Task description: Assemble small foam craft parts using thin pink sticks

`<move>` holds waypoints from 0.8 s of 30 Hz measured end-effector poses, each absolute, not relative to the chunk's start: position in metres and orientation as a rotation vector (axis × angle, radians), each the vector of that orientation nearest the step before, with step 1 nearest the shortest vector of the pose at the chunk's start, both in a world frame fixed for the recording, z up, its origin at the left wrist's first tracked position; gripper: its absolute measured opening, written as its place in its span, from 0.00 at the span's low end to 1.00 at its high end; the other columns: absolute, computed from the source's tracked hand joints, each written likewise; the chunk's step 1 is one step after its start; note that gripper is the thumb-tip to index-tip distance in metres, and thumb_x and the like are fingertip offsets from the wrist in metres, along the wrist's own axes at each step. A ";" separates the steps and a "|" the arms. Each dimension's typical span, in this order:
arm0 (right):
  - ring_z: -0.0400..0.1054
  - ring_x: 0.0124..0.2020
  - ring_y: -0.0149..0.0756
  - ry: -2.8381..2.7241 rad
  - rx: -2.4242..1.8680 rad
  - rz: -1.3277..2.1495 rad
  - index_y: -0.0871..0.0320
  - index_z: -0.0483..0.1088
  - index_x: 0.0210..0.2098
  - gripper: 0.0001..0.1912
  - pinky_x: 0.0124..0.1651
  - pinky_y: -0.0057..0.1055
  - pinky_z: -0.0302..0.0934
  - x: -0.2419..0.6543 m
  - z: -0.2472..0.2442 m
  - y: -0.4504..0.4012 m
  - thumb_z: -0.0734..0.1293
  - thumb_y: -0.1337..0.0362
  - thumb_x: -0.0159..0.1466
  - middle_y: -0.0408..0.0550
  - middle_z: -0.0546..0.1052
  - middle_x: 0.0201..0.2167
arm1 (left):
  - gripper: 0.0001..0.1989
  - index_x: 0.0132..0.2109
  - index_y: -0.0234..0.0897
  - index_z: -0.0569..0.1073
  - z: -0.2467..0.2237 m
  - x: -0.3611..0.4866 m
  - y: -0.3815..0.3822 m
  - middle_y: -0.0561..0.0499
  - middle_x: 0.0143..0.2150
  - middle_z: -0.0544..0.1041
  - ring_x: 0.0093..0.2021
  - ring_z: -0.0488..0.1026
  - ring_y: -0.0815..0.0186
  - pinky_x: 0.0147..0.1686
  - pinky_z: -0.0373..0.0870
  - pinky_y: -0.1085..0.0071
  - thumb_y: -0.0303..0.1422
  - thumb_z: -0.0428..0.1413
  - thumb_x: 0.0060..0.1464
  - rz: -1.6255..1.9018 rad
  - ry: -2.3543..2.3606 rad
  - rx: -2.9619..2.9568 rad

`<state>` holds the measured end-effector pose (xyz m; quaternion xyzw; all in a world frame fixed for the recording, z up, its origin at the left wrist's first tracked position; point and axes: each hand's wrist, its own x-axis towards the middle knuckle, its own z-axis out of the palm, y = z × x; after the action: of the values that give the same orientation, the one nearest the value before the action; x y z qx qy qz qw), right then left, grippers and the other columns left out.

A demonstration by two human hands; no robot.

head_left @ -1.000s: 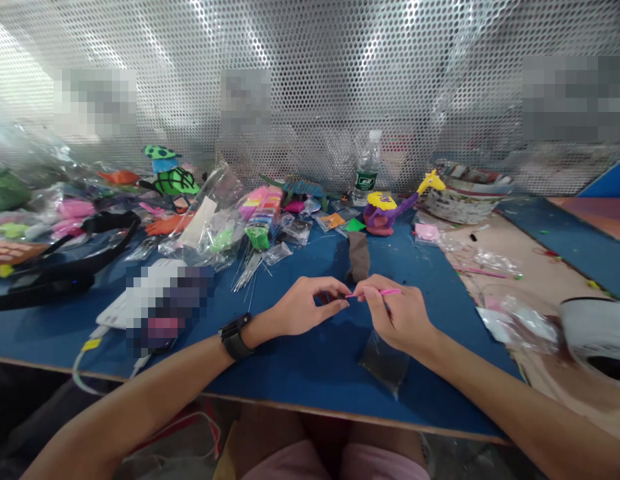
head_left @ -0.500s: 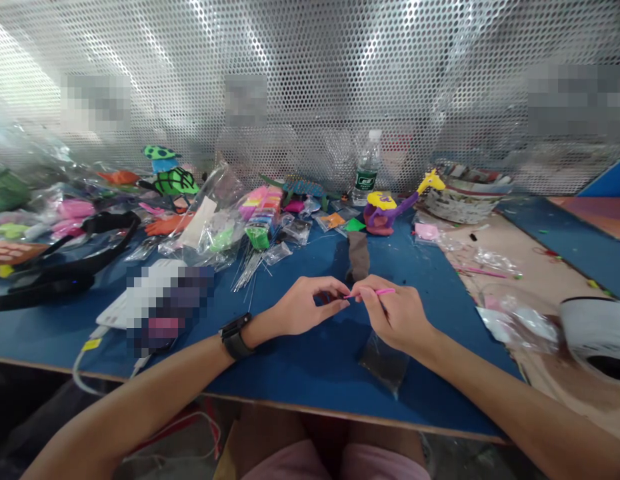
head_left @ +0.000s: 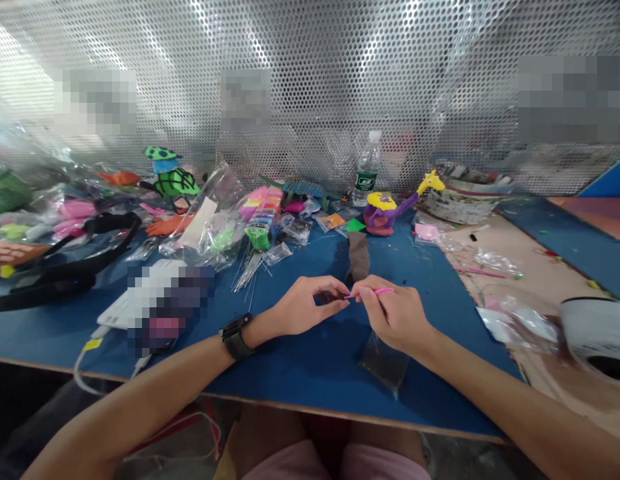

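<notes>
My right hand (head_left: pixel 394 313) grips a thin pink tool (head_left: pixel 385 291), its tip pointing left at my left fingertips. My left hand (head_left: pixel 306 305) is curled, thumb and fingers nearly meeting around something small and dark that I cannot make out. Just beyond my hands a grey-brown strip of clay (head_left: pixel 359 255) lies on the blue table (head_left: pixel 300 373). Below my right hand rests a clear bag with dark material (head_left: pixel 385 363). A purple and yellow giraffe-like figure (head_left: pixel 383 213) stands farther back.
A water bottle (head_left: pixel 367 170) and a paper-wrapped basket (head_left: pixel 463 197) stand at the back. Bagged coloured clay (head_left: pixel 263 213) and wires lie left of centre. A white power bank (head_left: pixel 143 293) with a cable is at left, a white round container (head_left: pixel 597 333) at right.
</notes>
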<state>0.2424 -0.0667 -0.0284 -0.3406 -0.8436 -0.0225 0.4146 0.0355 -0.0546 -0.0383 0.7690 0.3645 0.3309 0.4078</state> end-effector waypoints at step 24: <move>0.76 0.29 0.28 -2.138 -0.845 -0.015 0.57 0.74 0.34 0.18 0.28 0.25 0.59 0.243 -0.031 -0.066 0.55 0.66 0.73 0.42 0.82 0.32 | 0.13 0.46 0.35 0.79 -0.036 0.037 -0.056 0.50 0.37 0.81 0.36 0.77 0.68 0.38 0.72 0.74 0.39 0.60 0.60 0.817 0.944 1.911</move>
<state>0.2433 -0.0661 -0.0307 -0.3355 -0.8487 -0.0059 0.4087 0.0366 -0.0557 -0.0358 0.7611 0.3758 0.3256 0.4166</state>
